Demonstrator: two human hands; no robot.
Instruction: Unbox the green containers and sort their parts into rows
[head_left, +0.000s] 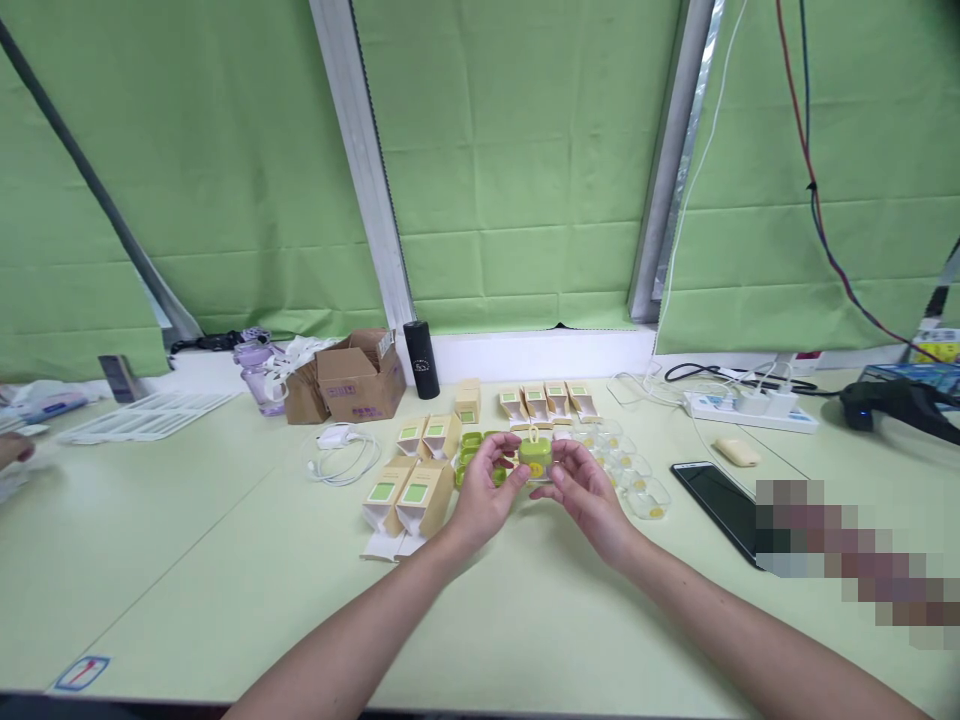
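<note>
Between my fingertips is a small transparent box with a green lid [535, 451], a loop on its top and a yellow mark on its front. My left hand [486, 492] grips its left side, thumb in front. My right hand [589, 495] is closed on the right side. Behind my left hand sit several green lids [471, 441], partly hidden. Transparent cups [646, 497] with yellow marks stand in a group right of my right hand. Left of my left hand are open beige cartons [425, 494] with green labels, flaps towards me.
More beige cartons [556, 402] line the back. A cardboard box [362, 375], black bottle [421, 360] and purple bottle [261, 380] stand back left. A white charger cable [345, 455] lies left. At right are a phone [712, 500] and power strip [750, 412]. Another person's hand [15, 450] shows far left.
</note>
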